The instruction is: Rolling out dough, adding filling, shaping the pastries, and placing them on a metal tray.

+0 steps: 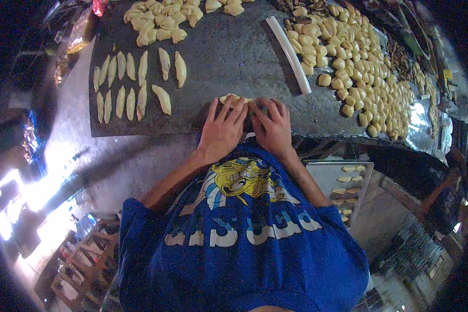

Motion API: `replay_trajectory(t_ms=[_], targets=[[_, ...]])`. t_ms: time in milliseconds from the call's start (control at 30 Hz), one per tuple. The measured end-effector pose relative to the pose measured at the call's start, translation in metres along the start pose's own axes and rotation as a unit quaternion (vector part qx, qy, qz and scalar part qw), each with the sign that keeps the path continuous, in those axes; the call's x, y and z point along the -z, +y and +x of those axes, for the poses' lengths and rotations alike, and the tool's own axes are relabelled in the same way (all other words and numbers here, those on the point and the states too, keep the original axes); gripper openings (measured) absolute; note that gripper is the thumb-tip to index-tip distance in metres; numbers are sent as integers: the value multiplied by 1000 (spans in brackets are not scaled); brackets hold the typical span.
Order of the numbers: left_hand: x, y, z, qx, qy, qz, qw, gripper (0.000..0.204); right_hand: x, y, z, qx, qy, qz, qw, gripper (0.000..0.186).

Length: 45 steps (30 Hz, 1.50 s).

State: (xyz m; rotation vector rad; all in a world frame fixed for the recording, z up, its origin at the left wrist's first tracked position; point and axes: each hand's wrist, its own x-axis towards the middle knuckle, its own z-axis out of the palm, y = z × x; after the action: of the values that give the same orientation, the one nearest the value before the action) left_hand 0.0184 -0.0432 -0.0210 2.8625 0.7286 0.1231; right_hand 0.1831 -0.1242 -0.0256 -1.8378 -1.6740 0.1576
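My left hand (222,130) and my right hand (272,126) lie side by side on the dark worktop (229,57), both pressing on one pale piece of dough (233,99) whose far edge shows past my fingertips. Most of the dough is hidden under my fingers. To the left, two rows of shaped, elongated dough pieces (135,83) lie on the worktop.
A white rolling stick (289,53) lies slanted at the right of the worktop. A large heap of small dough lumps (359,67) covers the right side, and another pile (166,21) sits at the far edge. A metal tray (327,179) with several filled pieces stands lower right.
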Motion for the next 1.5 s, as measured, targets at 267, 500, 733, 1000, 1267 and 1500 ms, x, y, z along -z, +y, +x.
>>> replay_trajectory(t_ms=[267,500,733,1000,1267,1500], targets=[[-4,-4,-6,-17,28,7,999,62,0,3,-5,27,-36,-62,997,41],[-7,1,-11,55,13,-64,996,59,18,23,36,-23,66,-141,988,47],[-5,-5,-12,39,21,-41,998,59,9,59,89,-178,53,-274,943,33],[35,-28,-29,117,141,-123,975,64,54,23,38,-142,-74,-71,985,33],[32,-69,-8,32,31,3,999,61,15,-12,25,5,-145,-77,986,37],[21,-68,3,51,24,-60,997,67,2,-12,19,-12,-113,-90,989,47]])
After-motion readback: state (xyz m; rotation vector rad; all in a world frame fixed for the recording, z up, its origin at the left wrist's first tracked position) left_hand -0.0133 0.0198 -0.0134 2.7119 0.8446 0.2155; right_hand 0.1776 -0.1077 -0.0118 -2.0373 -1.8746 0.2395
